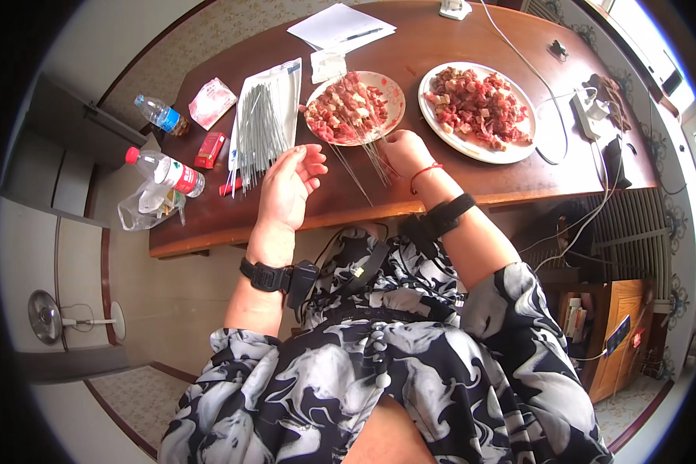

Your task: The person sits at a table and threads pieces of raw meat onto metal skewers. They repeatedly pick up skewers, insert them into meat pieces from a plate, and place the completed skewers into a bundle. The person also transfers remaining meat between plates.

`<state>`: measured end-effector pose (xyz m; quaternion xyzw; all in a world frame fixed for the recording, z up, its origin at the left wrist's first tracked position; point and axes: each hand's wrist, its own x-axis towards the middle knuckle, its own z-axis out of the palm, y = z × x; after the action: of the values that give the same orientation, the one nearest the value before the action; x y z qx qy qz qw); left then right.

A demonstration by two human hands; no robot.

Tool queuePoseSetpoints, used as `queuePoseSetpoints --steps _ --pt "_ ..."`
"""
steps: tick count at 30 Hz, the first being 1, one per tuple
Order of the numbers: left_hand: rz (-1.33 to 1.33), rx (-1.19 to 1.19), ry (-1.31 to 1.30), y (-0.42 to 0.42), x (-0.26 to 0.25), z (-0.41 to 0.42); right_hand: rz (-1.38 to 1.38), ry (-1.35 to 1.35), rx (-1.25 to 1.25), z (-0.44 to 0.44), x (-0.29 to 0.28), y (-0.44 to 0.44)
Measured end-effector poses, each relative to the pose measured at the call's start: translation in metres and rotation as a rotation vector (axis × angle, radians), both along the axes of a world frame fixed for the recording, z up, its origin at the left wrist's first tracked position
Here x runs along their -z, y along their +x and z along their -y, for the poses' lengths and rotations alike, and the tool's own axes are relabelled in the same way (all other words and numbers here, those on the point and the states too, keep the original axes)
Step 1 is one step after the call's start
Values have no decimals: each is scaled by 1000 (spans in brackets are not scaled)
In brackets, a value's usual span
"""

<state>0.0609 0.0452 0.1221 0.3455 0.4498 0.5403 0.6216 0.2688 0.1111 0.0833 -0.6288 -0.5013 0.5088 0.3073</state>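
My left hand hovers palm inward at the near end of a pile of thin metal skewers on a white plastic bag; its fingers are apart and nothing is in them. My right hand is at the near right rim of a patterned plate, its fingertips by the ends of skewers lying across it. Whether they grip one is hidden. Pieces of raw meat sit on that plate, some threaded on skewers whose ends stick out over the table edge. A white oval plate to the right holds loose cut meat.
On the left of the wooden table are two plastic bottles, a red box, a tissue pack and a clear bag. Paper with a pen lies at the back. A power strip and cables lie right.
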Motion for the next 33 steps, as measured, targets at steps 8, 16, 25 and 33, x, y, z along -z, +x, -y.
queuePoseSetpoints --steps 8,16,25,33 --pt "-18 45 -3 17 3 -2 279 354 88 7 13 0" --pt "-51 97 7 28 1 -2 109 427 168 11 18 9" --pt "-85 195 -13 50 3 -2 -279 176 111 24 17 25" --pt "-69 243 -20 63 2 1 626 645 -444 -8 -38 82"
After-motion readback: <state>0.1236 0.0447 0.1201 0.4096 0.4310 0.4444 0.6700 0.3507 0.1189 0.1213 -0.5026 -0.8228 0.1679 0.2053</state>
